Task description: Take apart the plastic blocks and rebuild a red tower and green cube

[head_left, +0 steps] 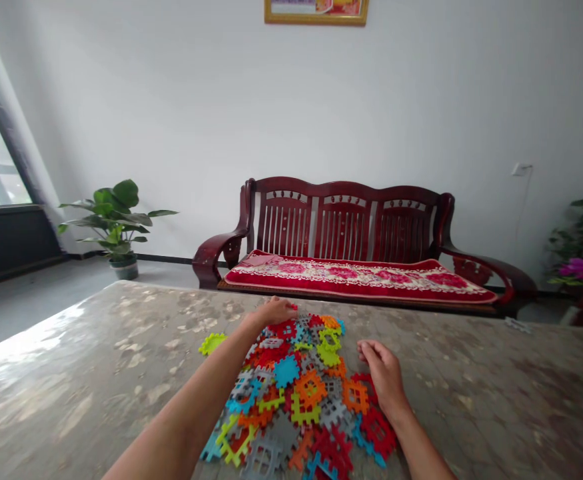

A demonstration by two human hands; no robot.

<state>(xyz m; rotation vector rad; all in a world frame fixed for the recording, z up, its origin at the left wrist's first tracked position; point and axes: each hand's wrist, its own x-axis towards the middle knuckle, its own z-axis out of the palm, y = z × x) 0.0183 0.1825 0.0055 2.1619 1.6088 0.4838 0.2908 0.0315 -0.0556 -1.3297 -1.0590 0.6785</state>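
Observation:
A heap of flat plastic interlocking building pieces (287,371) with toothed edges spreads over the table in red, orange, blue, lime green and grey. Some pieces have window-like openings. My left hand (275,311) reaches to the far end of the heap, its fingers closed, with a small red interlocking piece (294,307) showing at the fingertips. Beside the heap's right side, my right hand (384,373) is above the table with its fingers curled together; whatever they may hold is hidden. One lime green piece (212,343) lies apart, left of my left forearm.
The table (136,347) has a patterned, glossy cover. A grey piece (518,325) lies near its far right edge. Beyond stands a dark red wooden bench (344,223) with a red floral cover. Potted plants (121,220) stand at both sides.

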